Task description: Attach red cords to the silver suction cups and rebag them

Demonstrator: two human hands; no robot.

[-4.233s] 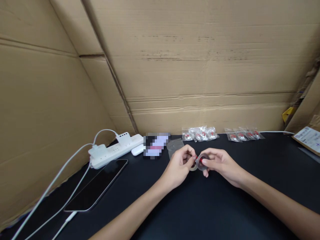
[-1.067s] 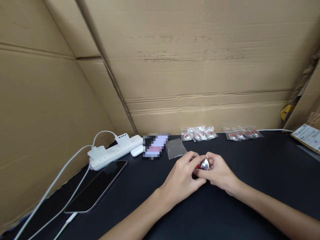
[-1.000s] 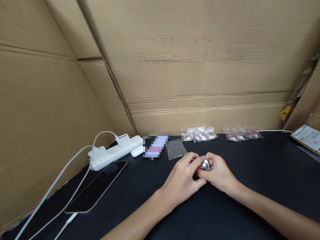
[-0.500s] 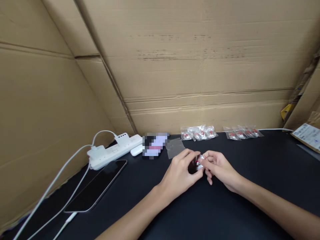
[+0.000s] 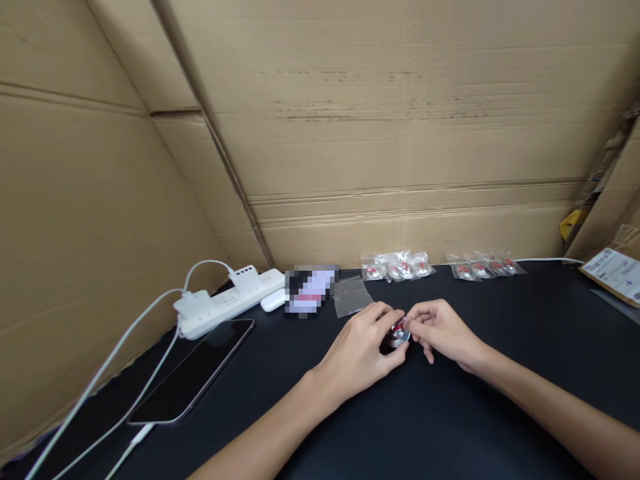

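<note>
My left hand (image 5: 363, 341) curls round a shiny silver disc (image 5: 399, 339), its thumb at the near edge and its fingers over the far left side. Red string (image 5: 399, 327) shows at the disc's raised middle. With thumb and forefinger pinched together at the disc's upper right, my right hand (image 5: 440, 332) grips the end of that string; its other fingers curl below. The fingertips partly cover both disc and string. Beyond my left hand lies a flat clear plastic bag (image 5: 352, 297).
Bagged silver discs with red parts lie in a left group (image 5: 399, 267) and a right group (image 5: 486, 267) along the cardboard wall (image 5: 350, 227). On the left are a white power strip (image 5: 230, 307), cables and a dark phone (image 5: 195, 373). A labelled parcel (image 5: 615, 273) sits far right.
My right hand has drawn back slightly to the right, fingers still pinched. The disc now tilts to show more of its face and red string. My left hand has barely moved.
</note>
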